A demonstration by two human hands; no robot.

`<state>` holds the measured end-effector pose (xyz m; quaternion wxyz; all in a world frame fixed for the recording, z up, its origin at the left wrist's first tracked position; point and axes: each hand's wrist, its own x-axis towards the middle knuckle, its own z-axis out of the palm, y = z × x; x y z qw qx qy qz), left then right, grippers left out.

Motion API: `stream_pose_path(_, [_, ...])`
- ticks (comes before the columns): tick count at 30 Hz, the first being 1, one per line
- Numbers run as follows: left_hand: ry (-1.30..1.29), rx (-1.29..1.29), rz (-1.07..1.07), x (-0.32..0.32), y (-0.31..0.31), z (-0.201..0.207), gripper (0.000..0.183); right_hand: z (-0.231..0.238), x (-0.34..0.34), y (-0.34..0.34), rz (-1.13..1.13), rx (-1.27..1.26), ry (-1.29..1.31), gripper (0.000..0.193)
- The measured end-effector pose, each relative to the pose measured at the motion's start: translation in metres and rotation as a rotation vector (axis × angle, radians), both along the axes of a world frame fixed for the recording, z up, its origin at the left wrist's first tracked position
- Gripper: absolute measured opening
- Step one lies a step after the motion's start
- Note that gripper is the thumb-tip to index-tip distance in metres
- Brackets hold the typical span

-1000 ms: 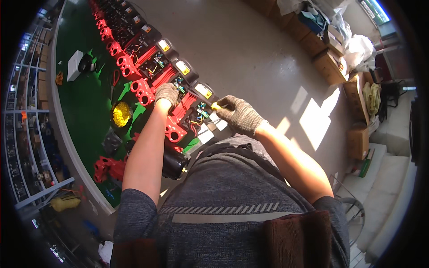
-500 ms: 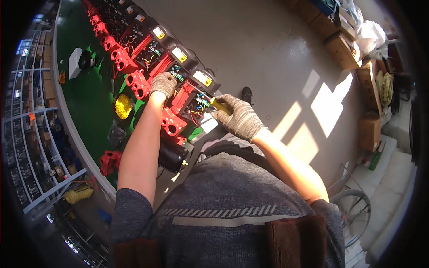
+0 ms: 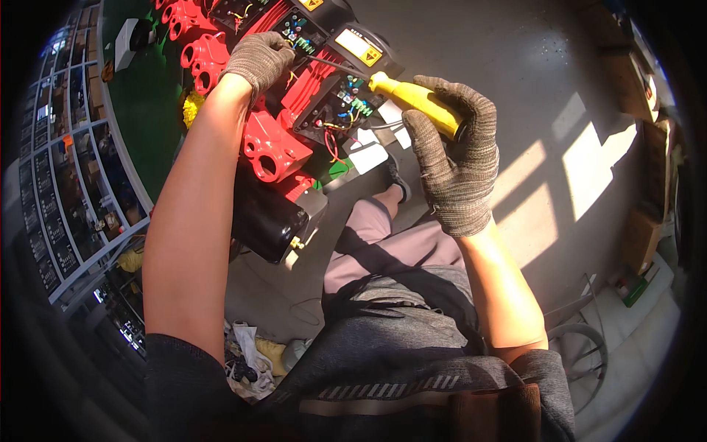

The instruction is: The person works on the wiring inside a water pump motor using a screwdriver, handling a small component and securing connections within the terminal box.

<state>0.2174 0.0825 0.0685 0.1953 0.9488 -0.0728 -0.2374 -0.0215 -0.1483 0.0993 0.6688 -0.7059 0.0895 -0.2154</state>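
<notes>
Holding the yellow plastic-handled screwdriver [image 3: 416,97] in our gloved right hand [image 3: 453,158], we keep the fingers wrapped around the thick handle, with the thin dark shaft reaching left toward the open wiring compartment [image 3: 335,103] of the red cast-metal housing [image 3: 283,121] on the green-topped bench [image 3: 151,88]. Our gloved left hand [image 3: 258,59] rests closed on the upper edge of that housing, close to the small green terminal block [image 3: 298,40]; whether it pinches a wire there we cannot tell.

We judge the screwdriver light and stiff, and its smooth handle grips well enough through a knit glove; the handle's middle is the place to hold it, since the shaft is too slender to steer from. The red housing looks heavy and rigid, with a glossy black cylindrical body [image 3: 269,221] hanging off the bench edge beneath it, so it is best steadied by its cast flanges and never by the compartment. The thin coloured wires [image 3: 335,136] and the terminal block inside look delicate and easily bent or pulled loose, so we would touch them only with the tip. A black panel with a yellow label [image 3: 364,46] sits just above the compartment, and more red housings [image 3: 195,44] line the bench further away.
</notes>
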Motion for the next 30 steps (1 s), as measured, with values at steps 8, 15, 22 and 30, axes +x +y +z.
stream_pose_path(8, [0.059,-0.131,0.027,-0.010,-0.012,0.016,0.007,-0.020,-0.013,0.027,-0.176,-0.030,-0.122,0.042])
stream_pose_path(15, [0.054,-0.019,-0.224,0.029,0.007,-0.001,0.007,-0.029,-0.010,0.042,-0.208,0.043,-0.167,0.041])
stream_pose_path(22, [-0.171,0.432,-0.767,0.016,-0.007,0.018,0.016,-0.038,-0.004,0.046,-0.175,0.007,-0.210,0.038])
stream_pose_path(30, [-0.363,0.689,-1.019,0.016,-0.011,0.017,0.031,-0.041,0.000,0.045,-0.164,0.042,-0.211,0.037])
